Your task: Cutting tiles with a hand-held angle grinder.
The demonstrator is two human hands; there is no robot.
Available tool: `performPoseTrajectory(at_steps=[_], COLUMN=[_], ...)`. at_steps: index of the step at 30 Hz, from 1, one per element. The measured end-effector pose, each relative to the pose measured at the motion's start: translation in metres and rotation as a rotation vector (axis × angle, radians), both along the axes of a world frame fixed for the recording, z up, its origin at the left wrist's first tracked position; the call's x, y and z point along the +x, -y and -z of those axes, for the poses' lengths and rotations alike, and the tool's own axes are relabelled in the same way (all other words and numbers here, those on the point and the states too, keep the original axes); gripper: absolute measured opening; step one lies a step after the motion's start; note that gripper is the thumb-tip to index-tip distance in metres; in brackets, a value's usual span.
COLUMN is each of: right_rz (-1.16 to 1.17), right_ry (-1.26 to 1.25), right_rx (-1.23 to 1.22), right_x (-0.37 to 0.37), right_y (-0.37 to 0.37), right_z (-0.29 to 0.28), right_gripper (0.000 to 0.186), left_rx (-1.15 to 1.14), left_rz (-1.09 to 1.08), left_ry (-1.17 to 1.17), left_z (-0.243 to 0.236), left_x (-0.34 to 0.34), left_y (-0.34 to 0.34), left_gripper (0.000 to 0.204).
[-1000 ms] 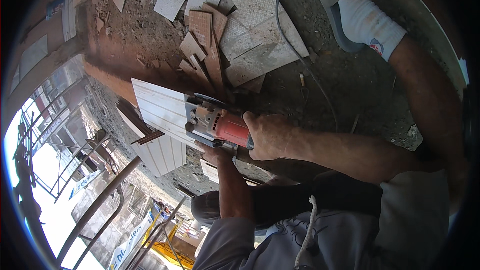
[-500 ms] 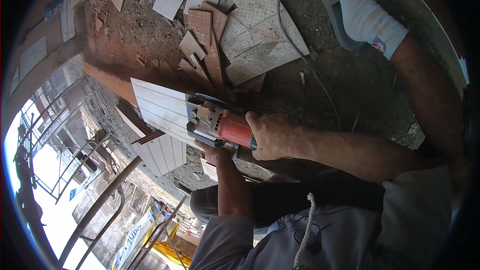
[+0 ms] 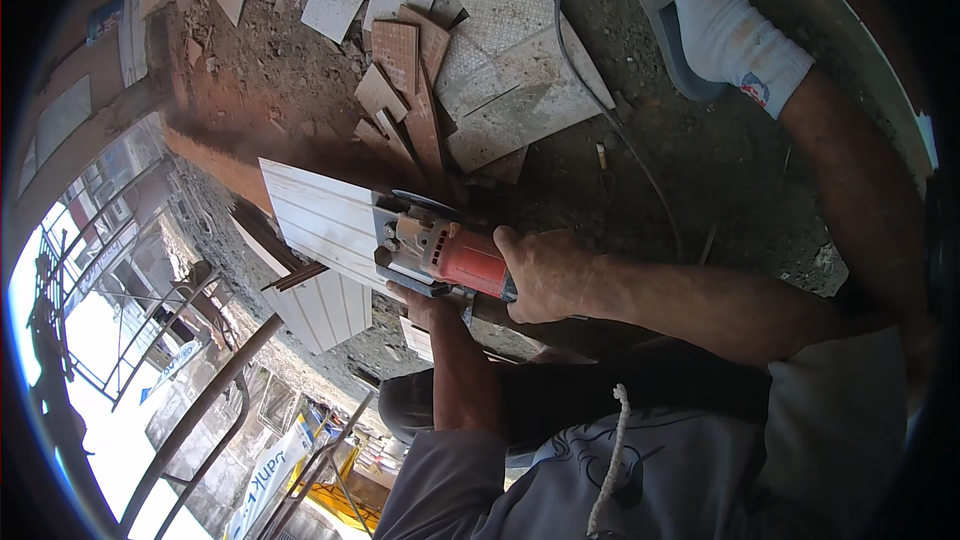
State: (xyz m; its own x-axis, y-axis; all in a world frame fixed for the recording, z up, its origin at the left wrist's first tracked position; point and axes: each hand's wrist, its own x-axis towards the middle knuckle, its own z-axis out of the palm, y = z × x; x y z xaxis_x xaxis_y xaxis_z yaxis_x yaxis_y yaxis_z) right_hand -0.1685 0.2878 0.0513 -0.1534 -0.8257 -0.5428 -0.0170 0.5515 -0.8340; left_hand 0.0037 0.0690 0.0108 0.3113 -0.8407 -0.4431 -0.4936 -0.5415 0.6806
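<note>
A red electric cutter [image 3: 470, 260] with a dark metal base plate lies across a white tile with parallel lines [image 3: 315, 215], its dark disc along the upper side. My right hand [image 3: 540, 275] is closed round the cutter's rear body. My left hand [image 3: 420, 305] is at the tile's lower edge, just under the base plate, closed on the tile as far as its partly hidden fingers show. A second lined tile [image 3: 330, 310] lies beneath, beside several brown strips [image 3: 300, 280].
Broken white tiles [image 3: 520, 80] and brown pieces [image 3: 395, 55] litter the dusty ground. A grey cord [image 3: 625, 140] crosses it. My socked foot in a grey sandal [image 3: 730, 40] is at upper right. Metal tubes [image 3: 210, 405] and bright open surroundings fill the left.
The cutter and my right hand have shifted slightly rightward along the tile. My left hand stays at the tile's lower edge.
</note>
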Motion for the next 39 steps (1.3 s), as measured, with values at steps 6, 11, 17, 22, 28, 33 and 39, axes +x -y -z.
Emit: performPoseTrajectory(at_steps=[6, 11, 17, 22, 28, 33, 39], right_rz=[-0.010, 0.003, -0.009, -0.021, -0.026, -0.059, -0.050], right_ry=[0.027, 0.019, 0.032, 0.021, 0.020, 0.022, 0.032], right_rx=[0.016, 0.015, 0.019, 0.006, 0.041, -0.013, 0.023], right_x=[-0.001, 0.003, 0.003, 0.002, 0.004, -0.001, 0.002], right_y=[-0.003, -0.005, -0.007, -0.005, -0.013, -0.005, -0.016], right_z=[-0.003, 0.001, 0.001, -0.005, 0.003, -0.011, 0.000], right_gripper=[0.069, 0.068, 0.069, 0.073, 0.074, 0.074, 0.075], left_rx=[0.016, 0.024, 0.008, -0.057, 0.067, -0.022, 0.336], left_rz=[0.025, -0.018, 0.106, 0.193, -0.089, 0.724, 0.863], left_ry=[0.076, 0.010, 0.197, 0.216, 0.013, 0.768, 0.912], left_z=[0.003, 0.004, 0.008, 0.016, 0.000, 0.041, 0.045], left_x=[0.006, 0.005, 0.007, 0.034, -0.012, 0.093, 0.059], left_y=[0.008, 0.007, 0.008, 0.032, -0.005, 0.078, 0.059], left_gripper=[0.089, 0.088, 0.086, 0.084, 0.082, 0.085, 0.061])
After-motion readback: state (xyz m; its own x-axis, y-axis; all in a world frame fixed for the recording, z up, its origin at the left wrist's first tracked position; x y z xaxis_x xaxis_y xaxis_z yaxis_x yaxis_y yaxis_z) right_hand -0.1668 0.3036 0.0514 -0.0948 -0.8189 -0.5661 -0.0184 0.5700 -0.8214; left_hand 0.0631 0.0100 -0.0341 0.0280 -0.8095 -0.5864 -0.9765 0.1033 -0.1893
